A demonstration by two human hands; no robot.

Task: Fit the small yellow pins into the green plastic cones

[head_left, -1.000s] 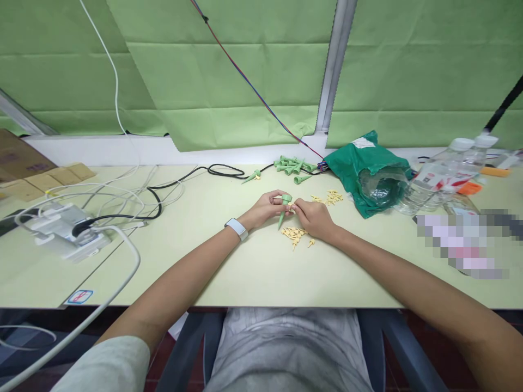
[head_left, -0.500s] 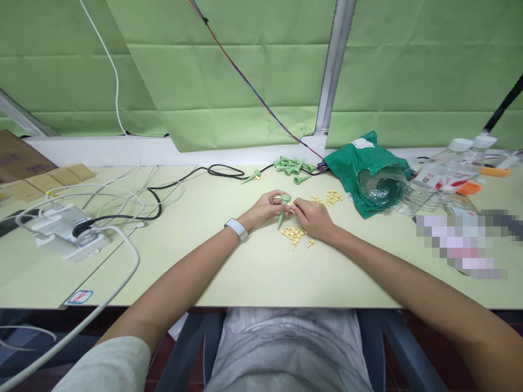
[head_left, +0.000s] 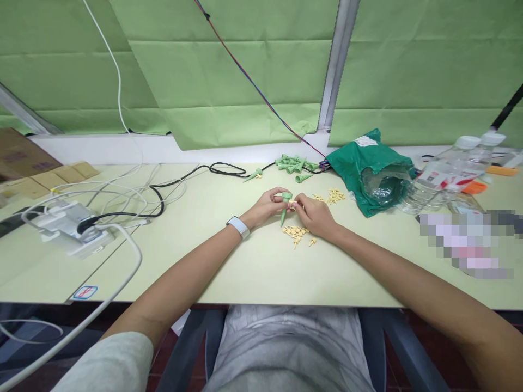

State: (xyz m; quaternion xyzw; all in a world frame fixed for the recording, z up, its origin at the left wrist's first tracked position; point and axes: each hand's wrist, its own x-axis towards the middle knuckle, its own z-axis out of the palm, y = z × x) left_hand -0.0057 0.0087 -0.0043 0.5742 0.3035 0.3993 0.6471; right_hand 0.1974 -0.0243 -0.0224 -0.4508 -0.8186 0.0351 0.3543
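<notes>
My left hand [head_left: 268, 207] is closed around a green plastic watering spike [head_left: 284, 212], its wide collar up and its point down. Against the side of that spike, my right hand [head_left: 314, 213] pinches a small yellow plastic valve piece [head_left: 291, 203]; fingers hide most of it, so I cannot tell how deep it sits. Just below my hands lies a pile of yellow valve pieces [head_left: 295, 233], with one loose piece [head_left: 312, 241] beside it. Small yellow parts [head_left: 335, 196] are scattered beyond my right hand. A green spike with a yellow piece on it [head_left: 254, 174] rests farther back.
Several green spikes [head_left: 295, 164] are heaped near the wall. To their right lie a torn green bag [head_left: 354, 158] and clear plastic bottles [head_left: 439, 174]. A white power strip [head_left: 73, 228] with tangled cables occupies the left side, near small cardboard boxes [head_left: 61, 177].
The view has shifted slightly. Both hands stay together at the spike, and my right fingers have moved a little around the yellow piece.
</notes>
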